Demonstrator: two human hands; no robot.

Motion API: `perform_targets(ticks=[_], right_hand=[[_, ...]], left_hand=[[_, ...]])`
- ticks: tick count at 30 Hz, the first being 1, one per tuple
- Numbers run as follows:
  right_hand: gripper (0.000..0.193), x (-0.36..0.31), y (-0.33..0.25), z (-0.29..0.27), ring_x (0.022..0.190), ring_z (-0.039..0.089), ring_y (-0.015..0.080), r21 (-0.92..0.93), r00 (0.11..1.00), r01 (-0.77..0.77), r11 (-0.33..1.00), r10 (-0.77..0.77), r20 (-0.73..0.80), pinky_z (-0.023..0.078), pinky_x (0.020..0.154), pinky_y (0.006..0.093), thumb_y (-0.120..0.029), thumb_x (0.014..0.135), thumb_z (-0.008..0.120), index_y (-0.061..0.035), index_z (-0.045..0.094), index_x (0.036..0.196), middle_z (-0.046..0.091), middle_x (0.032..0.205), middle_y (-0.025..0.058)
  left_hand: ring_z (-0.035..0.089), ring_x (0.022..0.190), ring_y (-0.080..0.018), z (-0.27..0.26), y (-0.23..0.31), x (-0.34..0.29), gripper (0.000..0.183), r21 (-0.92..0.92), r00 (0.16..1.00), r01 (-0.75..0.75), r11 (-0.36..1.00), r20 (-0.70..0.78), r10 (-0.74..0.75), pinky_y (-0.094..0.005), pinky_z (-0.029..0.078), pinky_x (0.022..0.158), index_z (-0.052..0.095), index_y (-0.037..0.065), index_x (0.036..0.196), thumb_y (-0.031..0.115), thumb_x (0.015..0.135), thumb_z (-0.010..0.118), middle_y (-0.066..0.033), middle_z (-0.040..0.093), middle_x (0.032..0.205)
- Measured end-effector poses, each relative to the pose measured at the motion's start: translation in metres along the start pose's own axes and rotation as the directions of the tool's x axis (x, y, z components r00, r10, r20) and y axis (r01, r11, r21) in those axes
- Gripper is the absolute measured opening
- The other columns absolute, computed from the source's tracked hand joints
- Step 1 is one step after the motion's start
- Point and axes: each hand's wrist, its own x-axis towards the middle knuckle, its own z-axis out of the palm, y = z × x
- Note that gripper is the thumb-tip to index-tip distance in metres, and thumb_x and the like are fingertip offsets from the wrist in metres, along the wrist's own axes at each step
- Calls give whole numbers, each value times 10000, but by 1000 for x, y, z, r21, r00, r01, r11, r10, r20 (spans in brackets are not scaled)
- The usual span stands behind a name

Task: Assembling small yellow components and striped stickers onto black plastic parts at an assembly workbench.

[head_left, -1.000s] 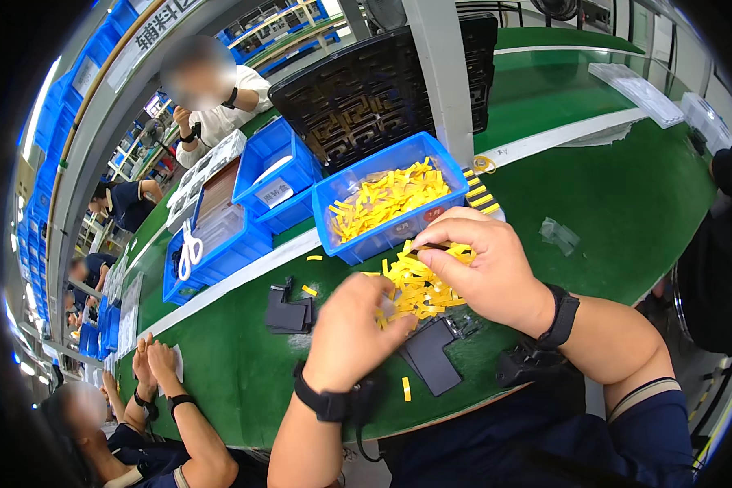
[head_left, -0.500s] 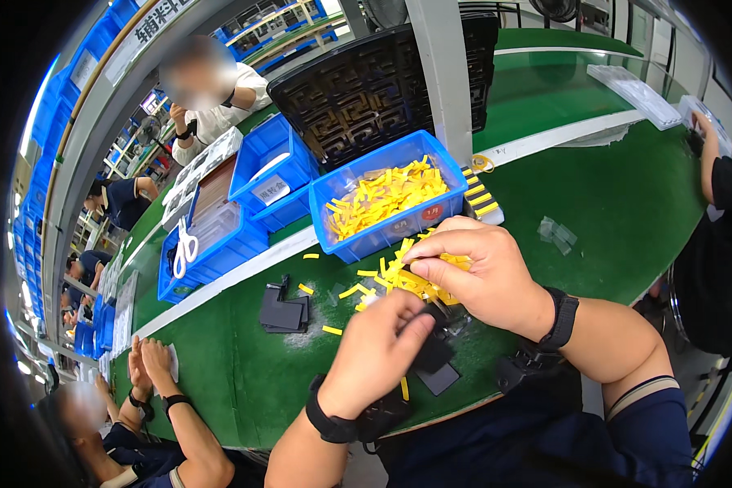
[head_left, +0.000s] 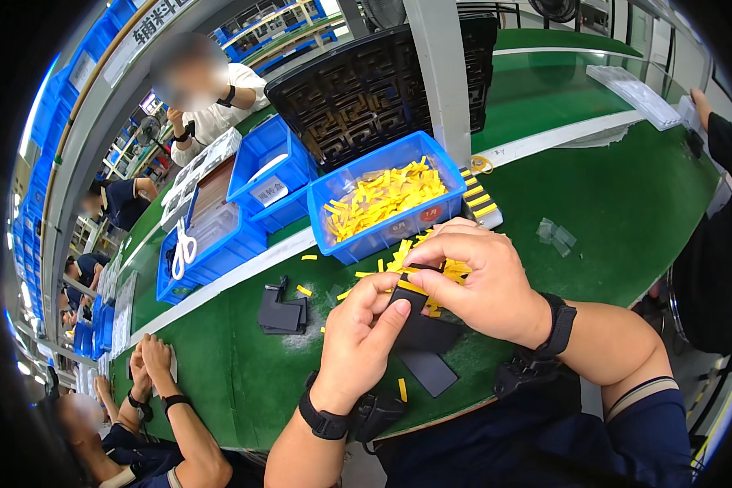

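Note:
My left hand point(head_left: 355, 351) is closed around a small flat black piece point(head_left: 408, 298), thumb on its face. At the piece's upper end lies a yellow strip point(head_left: 412, 285). There the thumb and forefinger of my right hand point(head_left: 488, 281) pinch together on the strip; a dark sliver also shows between these fingers, too covered to name. Beneath my hands, a heap of loose yellow strips point(head_left: 455, 272) is partly hidden. More flat black pieces point(head_left: 428, 371) lie on the green table just below, and a small stack of black pieces point(head_left: 281, 315) sits to the left.
A blue bin point(head_left: 321, 232) full of yellow strips stands beyond my hands, beside a striped yellow-and-black stack point(head_left: 481, 203). White scissors point(head_left: 185, 250) hang on another blue bin point(head_left: 228, 264). Clear plastic scraps point(head_left: 555, 236) lie right. Co-workers sit around the table.
My left hand has risen from the black pieces on the table to meet my right fingers, and a black piece now shows in its grip. The right hand has barely moved.

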Motion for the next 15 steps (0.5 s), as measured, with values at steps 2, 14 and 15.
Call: perform_targets(ticks=[2, 14, 15], right_hand=[[86, 0, 1, 0, 727, 577, 239, -25, 998, 60, 998, -60, 3, 462, 660, 348, -78, 719, 656, -39, 654, 796, 634, 730, 78], [163, -2, 9, 1, 817, 578, 261, -170, 988, 149, 974, -139, 68, 462, 750, 356, -53, 652, 694, -16, 633, 799, 605, 824, 89], [163, -1, 9, 1, 817, 578, 261, -171, 986, 159, 972, -149, 73, 462, 750, 356, -53, 652, 694, -16, 633, 799, 605, 824, 89]], left_hand=[[534, 719, -60, -1, 0, 0, 249, 30, 1000, 28, 999, 0, -28, -227, 445, 657, 532, 9, 1089, 88, 863, 599, -57, 655, 808], [547, 708, -52, 3, 5, -4, 238, 87, 999, -18, 996, -29, 21, -220, 445, 645, 543, 10, 1074, 89, 858, 605, -52, 665, 809], [547, 708, -52, 3, 5, -4, 238, 90, 999, -14, 996, -30, 16, -220, 445, 645, 543, 10, 1074, 89, 858, 605, -52, 665, 809]])
